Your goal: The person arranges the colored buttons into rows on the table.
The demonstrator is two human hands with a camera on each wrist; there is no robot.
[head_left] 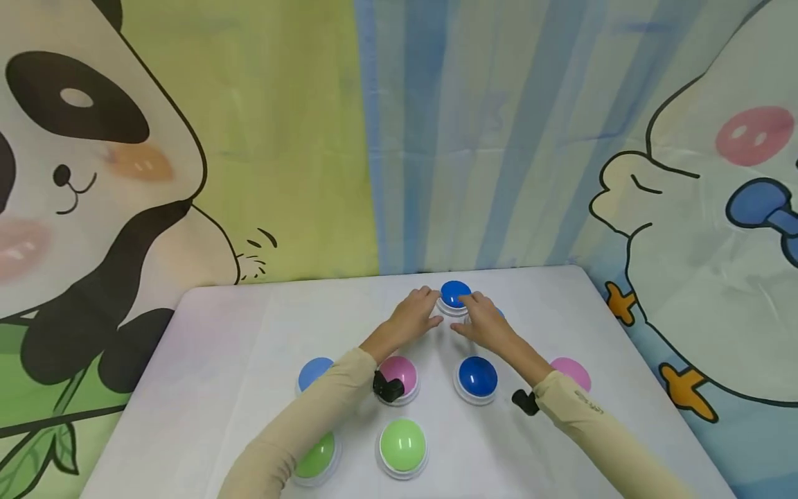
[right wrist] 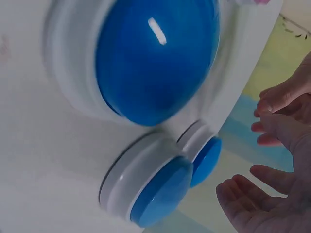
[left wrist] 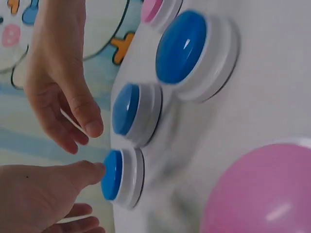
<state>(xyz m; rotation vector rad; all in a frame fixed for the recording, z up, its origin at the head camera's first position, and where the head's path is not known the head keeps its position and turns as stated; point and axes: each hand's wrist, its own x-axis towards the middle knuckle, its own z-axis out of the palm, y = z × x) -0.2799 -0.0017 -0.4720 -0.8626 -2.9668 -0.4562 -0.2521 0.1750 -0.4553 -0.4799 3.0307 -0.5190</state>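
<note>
At the table's far edge stands a blue dome push button (head_left: 456, 294) on a white base, between my two hands. My left hand (head_left: 413, 315) is at its left side, fingers loosely bent and nothing held. On the other side my right hand (head_left: 488, 320) is held over the button's right edge in the head view, thumb and fingers apart. A lighter blue button (left wrist: 127, 109) stands below the right hand, mostly hidden in the head view. Closer in is a dark blue button (head_left: 477, 376), in front of both hands.
A pink button (head_left: 399, 373), a light blue one (head_left: 314, 372) and two green ones, one nearer the middle (head_left: 402, 445) and one partly under the left sleeve (head_left: 316, 455), stand on the white table (head_left: 231, 346). Another pink button (head_left: 571, 373) is behind the right forearm. A printed curtain (head_left: 299, 138) borders the table.
</note>
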